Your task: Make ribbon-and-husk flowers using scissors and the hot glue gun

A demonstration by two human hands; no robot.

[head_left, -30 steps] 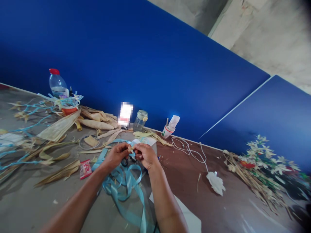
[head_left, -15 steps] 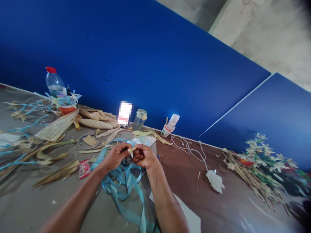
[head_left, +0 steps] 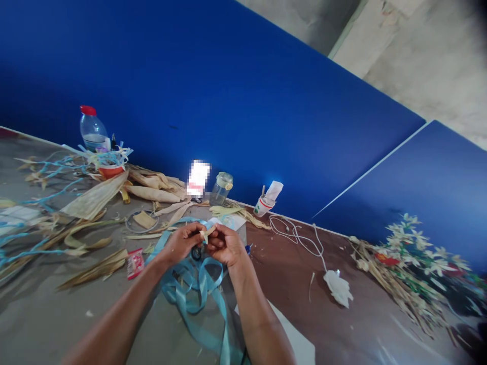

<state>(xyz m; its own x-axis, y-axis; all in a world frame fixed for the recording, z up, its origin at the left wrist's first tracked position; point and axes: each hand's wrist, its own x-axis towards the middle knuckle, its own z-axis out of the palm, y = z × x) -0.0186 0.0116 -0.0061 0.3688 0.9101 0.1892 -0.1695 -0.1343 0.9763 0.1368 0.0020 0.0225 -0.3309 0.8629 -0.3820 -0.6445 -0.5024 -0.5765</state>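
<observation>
Blue partition (head_left: 213, 101) behind a grey-and-brown tabletop (head_left: 281, 263); pale husk piece (head_left: 206, 234) between left hand (head_left: 184, 242) and right hand (head_left: 226, 245), fingers of both closed in a pinch on it.

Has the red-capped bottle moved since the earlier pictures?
No. The red-capped bottle stands just behind the orange bowl, as before; only the whole view has shifted slightly.

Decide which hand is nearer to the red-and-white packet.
Left. The left hand is to the right of the red-and-white packet; the right hand is farther right, beyond the left hand.
</observation>
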